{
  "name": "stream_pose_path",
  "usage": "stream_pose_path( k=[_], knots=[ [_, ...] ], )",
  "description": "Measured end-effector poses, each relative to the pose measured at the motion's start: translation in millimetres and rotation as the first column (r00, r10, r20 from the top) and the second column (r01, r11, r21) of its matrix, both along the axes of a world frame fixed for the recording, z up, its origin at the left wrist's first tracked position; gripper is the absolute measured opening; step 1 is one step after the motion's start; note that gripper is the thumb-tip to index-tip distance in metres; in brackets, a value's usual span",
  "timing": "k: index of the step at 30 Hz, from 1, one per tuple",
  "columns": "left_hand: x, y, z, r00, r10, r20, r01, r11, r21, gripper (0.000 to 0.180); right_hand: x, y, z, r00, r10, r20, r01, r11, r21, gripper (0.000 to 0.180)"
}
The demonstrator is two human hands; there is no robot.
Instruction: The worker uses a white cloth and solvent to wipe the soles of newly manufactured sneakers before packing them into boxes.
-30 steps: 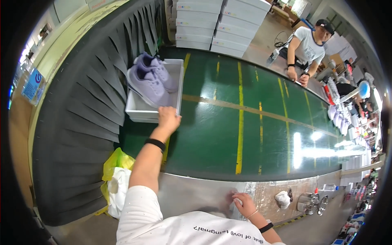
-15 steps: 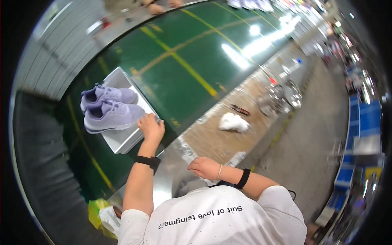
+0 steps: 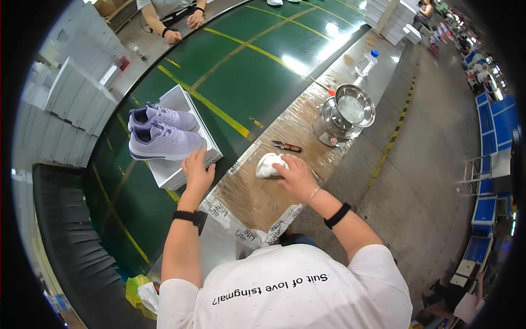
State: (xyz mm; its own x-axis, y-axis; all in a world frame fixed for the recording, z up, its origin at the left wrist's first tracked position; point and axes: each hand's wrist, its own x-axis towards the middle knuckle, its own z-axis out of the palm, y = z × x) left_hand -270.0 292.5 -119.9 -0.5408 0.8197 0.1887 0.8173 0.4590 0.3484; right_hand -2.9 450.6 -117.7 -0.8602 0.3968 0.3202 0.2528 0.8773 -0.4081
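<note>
A pair of lilac sneakers (image 3: 164, 140) sits side by side across an uncovered white shoe box (image 3: 211, 156) on the green conveyor belt. My left hand (image 3: 197, 170) rests at the box's near end by the sneaker toes, its thumb apart from stretched fingers; whether it presses on box or shoe I cannot tell. On the plastic-wrapped cardboard of the side bench, my right hand (image 3: 298, 178) has its fingers round the right side of a crumpled white cloth (image 3: 267, 166). Just beyond the cloth lie small red-and-black thread snips (image 3: 287, 146).
A shiny metal pot-like container (image 3: 334, 123) with a mesh top stands farther along the bench (image 3: 307, 131), before a clear bottle with a blue cap (image 3: 367, 63). Across the belt (image 3: 219, 71) are another person's hands (image 3: 183, 27). White boxes (image 3: 76, 109) are stacked at left.
My right hand has gone forward from near my body to the cloth. My left hand has shifted slightly at the box end. The head view has turned, and the box appears farther right.
</note>
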Motion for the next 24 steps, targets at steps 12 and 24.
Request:
stream_pose_path(
  k=[12, 24],
  knots=[
    [-14, -48, -2, 0.932, 0.304, -0.195, -0.341, 0.92, -0.195, 0.046, 14, 54, 62, 0.977, -0.06, -0.202, -0.174, 0.309, -0.935, 0.035],
    [-11, 22, -20, 0.951, 0.301, 0.073, -0.307, 0.948, 0.082, 0.012, 57, 186, 70, 0.949, -0.307, -0.067, 0.312, 0.945, 0.096, 0.033]
  ],
)
